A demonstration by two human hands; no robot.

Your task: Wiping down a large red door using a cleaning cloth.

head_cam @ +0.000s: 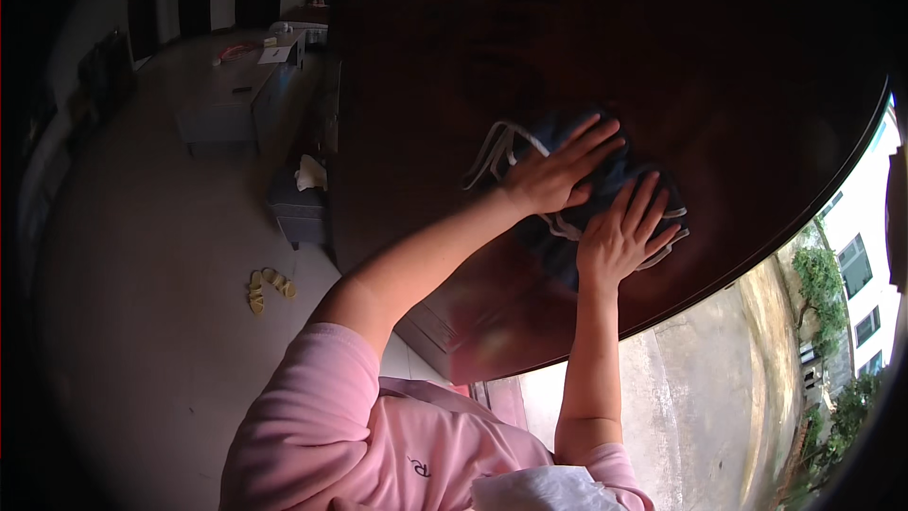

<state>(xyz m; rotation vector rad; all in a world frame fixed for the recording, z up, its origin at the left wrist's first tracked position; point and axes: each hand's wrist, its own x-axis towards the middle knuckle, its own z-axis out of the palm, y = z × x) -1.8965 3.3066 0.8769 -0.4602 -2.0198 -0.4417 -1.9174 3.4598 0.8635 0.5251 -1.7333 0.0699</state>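
Observation:
Both hands press flat on a dark blue cloth (603, 188) with whitish edging or cords, laid against a large dark reddish-brown glossy panel, perhaps a door (723, 121). My left hand (564, 167) lies on the upper left part of the cloth, its fingers spread and pointing up and right. Lower and to the right, my right hand (626, 234) rests on the cloth with its fingers apart. White loops stick out at the cloth's left, and pale edging shows beside my right fingers. The cloth parts under the palms are hidden.
A low table (213, 110) with papers and a red cord stands at the upper left. Below it are a dark grey padded seat (301, 209) with a pale cloth and yellow sandals (257, 292) on the floor. Beyond the panel's curved edge, paved ground (681, 383) and trees (819, 291) show outdoors.

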